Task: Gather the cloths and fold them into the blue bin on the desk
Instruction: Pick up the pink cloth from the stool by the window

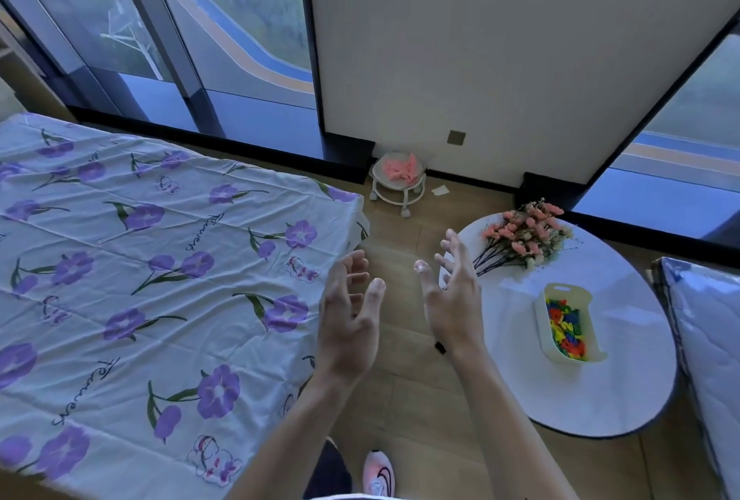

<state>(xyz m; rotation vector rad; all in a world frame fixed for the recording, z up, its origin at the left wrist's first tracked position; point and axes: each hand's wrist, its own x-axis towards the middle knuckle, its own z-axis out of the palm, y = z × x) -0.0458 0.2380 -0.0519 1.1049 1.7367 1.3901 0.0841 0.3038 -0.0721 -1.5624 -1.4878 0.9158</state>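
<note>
My left hand point(350, 319) and my right hand point(452, 291) are raised side by side over the wooden floor, palms facing each other, fingers spread, holding nothing. A pink cloth point(400, 168) lies crumpled on a small white wheeled stool point(394, 189) by the wall, well beyond both hands. To the left, a white sheet with purple flowers point(160, 271) covers a flat surface; my left hand is just off its right edge. No blue bin is in view.
A round white table point(624, 391) at the right holds a bunch of pink flowers point(524, 235) and a cream basket of coloured pieces point(566, 325). A quilted pillow point(704, 339) sits at the far right. Windows and a white wall stand ahead. My shoe point(378, 471) is below.
</note>
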